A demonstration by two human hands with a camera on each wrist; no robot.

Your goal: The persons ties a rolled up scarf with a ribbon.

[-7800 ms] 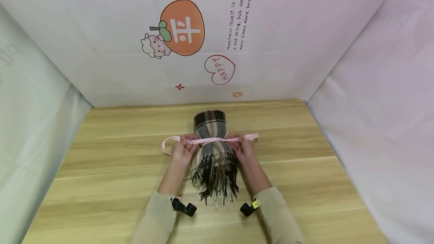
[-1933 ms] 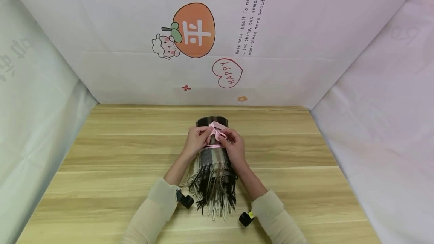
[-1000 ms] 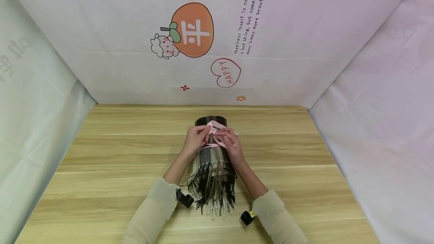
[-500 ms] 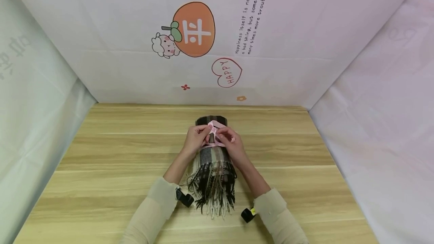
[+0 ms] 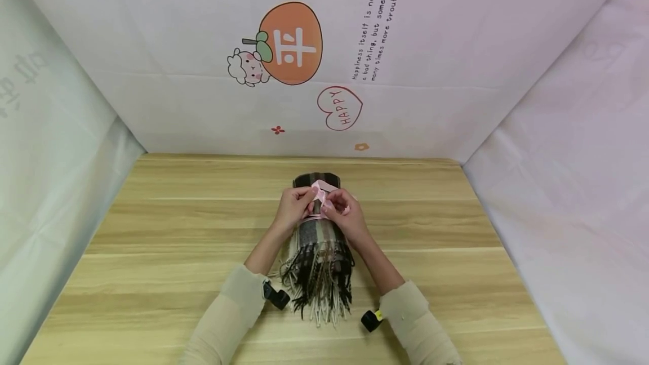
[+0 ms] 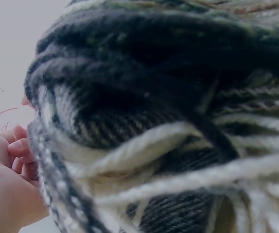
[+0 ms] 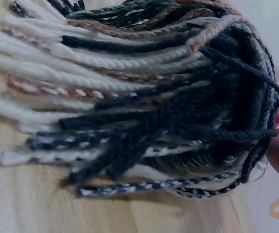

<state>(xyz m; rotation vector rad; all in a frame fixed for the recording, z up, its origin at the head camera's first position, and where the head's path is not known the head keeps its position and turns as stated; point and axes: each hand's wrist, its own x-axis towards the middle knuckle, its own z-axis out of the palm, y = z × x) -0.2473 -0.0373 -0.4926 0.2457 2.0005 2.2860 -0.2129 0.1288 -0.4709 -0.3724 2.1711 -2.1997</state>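
A rolled plaid scarf (image 5: 318, 234) in black, grey, beige and brown lies on the table, its fringe toward the person. Pink ribbon (image 5: 323, 186) circles its middle, and more of it is bunched and looped above the roll between the hands. From the left side my left hand (image 5: 293, 207) pinches the ribbon between thumb and fingertips. Opposite it, my right hand (image 5: 350, 217) pinches another part, with a bit of pink showing among its curled fingers. Fringe (image 6: 178, 160) fills most of the left wrist view; in the right wrist view, strands (image 7: 144, 111) hide most of the hand.
The wooden table (image 5: 192, 241) extends on both sides of the scarf. A white printed cloth wall (image 5: 426, 72) rises behind it, with plain cloth sides left and right. Black wrist cameras (image 5: 372, 321) hang near both cuffs.
Earlier the ribbon was stretched straight across the scarf; now it is looped and gathered between both hands. In the last second my right fingers have shifted on it, while the left hand stays nearly still.
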